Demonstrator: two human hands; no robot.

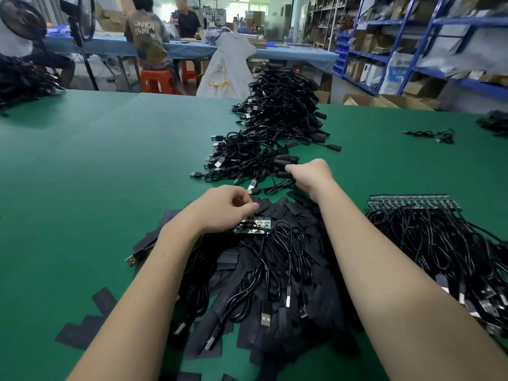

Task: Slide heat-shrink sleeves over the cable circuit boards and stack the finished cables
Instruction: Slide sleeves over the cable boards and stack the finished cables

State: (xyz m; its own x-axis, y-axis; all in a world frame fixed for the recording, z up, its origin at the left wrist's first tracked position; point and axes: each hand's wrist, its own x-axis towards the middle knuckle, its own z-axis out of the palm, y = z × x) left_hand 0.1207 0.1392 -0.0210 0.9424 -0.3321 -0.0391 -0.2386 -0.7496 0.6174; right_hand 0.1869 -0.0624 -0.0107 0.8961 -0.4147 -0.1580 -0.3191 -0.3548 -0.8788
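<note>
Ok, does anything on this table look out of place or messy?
A few flat black sleeves lie scattered on the green table, left of the main sleeve pile. One lone cable sits far right, apart from the stacks.

Sleeves [275, 210] centre — stacked cables [277, 114] behind them.

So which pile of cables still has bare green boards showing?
The pile on the right, beside the right forearm. A row of uncovered circuit boards lines its far edge; the long stack ahead shows black-sleeved ends.
</note>
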